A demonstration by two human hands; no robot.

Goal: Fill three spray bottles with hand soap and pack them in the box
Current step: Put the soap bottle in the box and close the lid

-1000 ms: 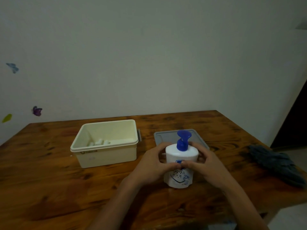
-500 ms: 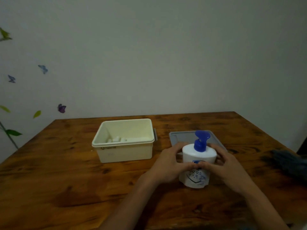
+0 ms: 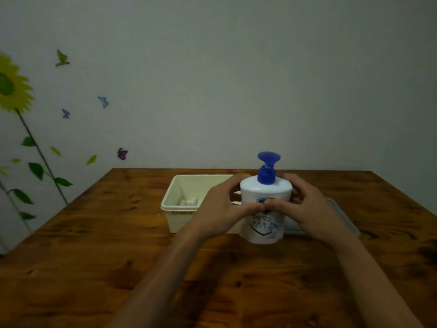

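Observation:
A white hand soap bottle [image 3: 264,192] with a blue pump head is held upright, raised above the wooden table [image 3: 94,256]. My left hand [image 3: 221,207] grips its left side and my right hand [image 3: 309,207] grips its right side, thumbs meeting on the label. Behind my left hand stands the open cream plastic box [image 3: 176,204]; small white spray bottles [image 3: 189,201] lie inside it at the left. The grey box lid [image 3: 340,214] lies flat to the right, partly hidden by my right hand.
The table reaches back to a plain wall with flower and butterfly stickers at the left. Bare wood spreads left of the box and across the front near my forearms.
Both hands have lifted the soap bottle off the table and carried it toward the box. The view has swung left, and the dark cloth at the right edge is gone from sight.

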